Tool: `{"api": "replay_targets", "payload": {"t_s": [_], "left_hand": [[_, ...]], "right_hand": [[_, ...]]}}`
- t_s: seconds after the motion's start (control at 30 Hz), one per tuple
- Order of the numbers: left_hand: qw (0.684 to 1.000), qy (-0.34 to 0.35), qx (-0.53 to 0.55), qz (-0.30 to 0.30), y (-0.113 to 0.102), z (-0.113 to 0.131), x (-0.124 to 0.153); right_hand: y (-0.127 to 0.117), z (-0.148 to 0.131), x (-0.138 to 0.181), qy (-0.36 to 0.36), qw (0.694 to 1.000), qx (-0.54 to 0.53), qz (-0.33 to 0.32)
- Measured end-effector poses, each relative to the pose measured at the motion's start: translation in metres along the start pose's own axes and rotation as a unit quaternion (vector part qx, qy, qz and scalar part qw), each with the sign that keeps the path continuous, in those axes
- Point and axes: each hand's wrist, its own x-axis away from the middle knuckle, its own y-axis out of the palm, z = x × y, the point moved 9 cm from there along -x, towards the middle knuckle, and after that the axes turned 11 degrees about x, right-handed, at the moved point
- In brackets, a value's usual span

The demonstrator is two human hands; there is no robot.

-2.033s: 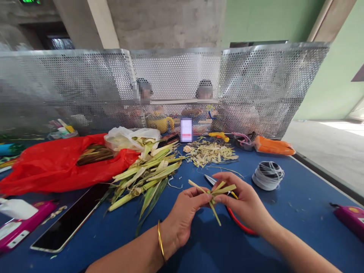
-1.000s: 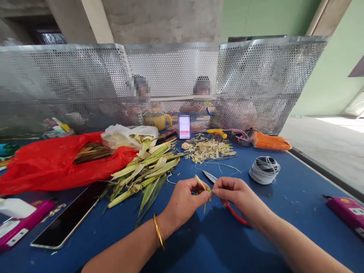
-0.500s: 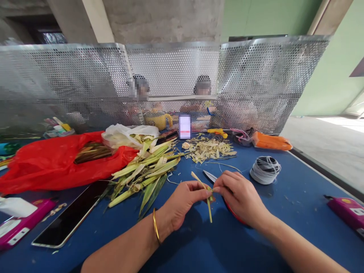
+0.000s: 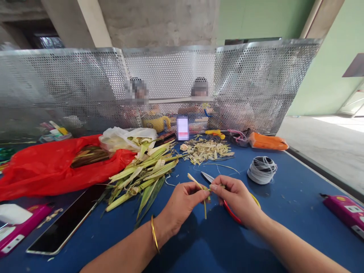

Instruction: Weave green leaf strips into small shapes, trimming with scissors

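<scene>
My left hand, with a gold bangle on the wrist, pinches a pale corn husk strip whose upper end sticks out past the fingers and whose lower end hangs down. My right hand is closed at the fingertips on a greenish part of the husk, just right of the left thumb. Beneath the right hand lie scissors; their blades point to the upper left, and the red and yellow handles are partly hidden. A ball of grey string sits to the right of that hand.
Left of my hands is a heap of corn husks, beside a red plastic bag and a black phone. Husk scraps lie farther back. A perforated metal screen borders the blue table; two people sit beyond it.
The right fingers have changed their pinch beside the left thumb, and a greenish end now shows past them. More of the scissors' handles is visible. The whole view has shifted slightly.
</scene>
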Motion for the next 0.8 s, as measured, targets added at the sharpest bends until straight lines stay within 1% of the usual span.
{"api": "replay_targets", "payload": {"t_s": [0.07, 0.13, 0.2, 0.27, 0.3, 0.4, 0.47, 0.57, 0.67, 0.8], "left_hand": [[0.999, -0.011, 0.03, 0.019, -0.005, -0.003, -0.001], [0.998, -0.022, 0.056, 0.033, -0.008, -0.007, -0.001], [0.997, -0.03, 0.063, 0.03, -0.007, -0.011, 0.0], [0.997, -0.04, 0.066, 0.021, -0.004, -0.014, 0.0], [0.996, -0.045, 0.072, 0.023, -0.003, -0.015, 0.0], [0.993, -0.051, 0.101, 0.04, -0.004, -0.015, 0.001], [0.99, -0.053, 0.118, 0.05, -0.006, -0.014, 0.001], [0.989, -0.056, 0.124, 0.054, -0.008, -0.013, 0.001], [0.992, -0.051, 0.107, 0.045, -0.009, -0.014, 0.001], [0.994, -0.048, 0.091, 0.03, -0.008, -0.018, 0.001]], "right_hand": [[-0.008, -0.012, 0.001, -0.073, 0.994, 0.08, 0.033], [-0.011, -0.027, 0.005, -0.152, 0.973, 0.166, 0.052], [-0.01, -0.037, 0.009, -0.204, 0.949, 0.232, 0.06], [-0.011, -0.039, 0.01, -0.211, 0.936, 0.272, 0.071], [-0.012, -0.038, 0.009, -0.202, 0.936, 0.278, 0.078], [-0.011, -0.033, 0.007, -0.18, 0.947, 0.259, 0.066], [-0.007, -0.034, 0.006, -0.194, 0.949, 0.247, 0.041], [-0.003, -0.04, 0.008, -0.228, 0.936, 0.267, 0.021], [-0.002, -0.044, 0.01, -0.248, 0.925, 0.286, 0.023], [0.001, -0.045, 0.012, -0.26, 0.922, 0.286, 0.029]]}}
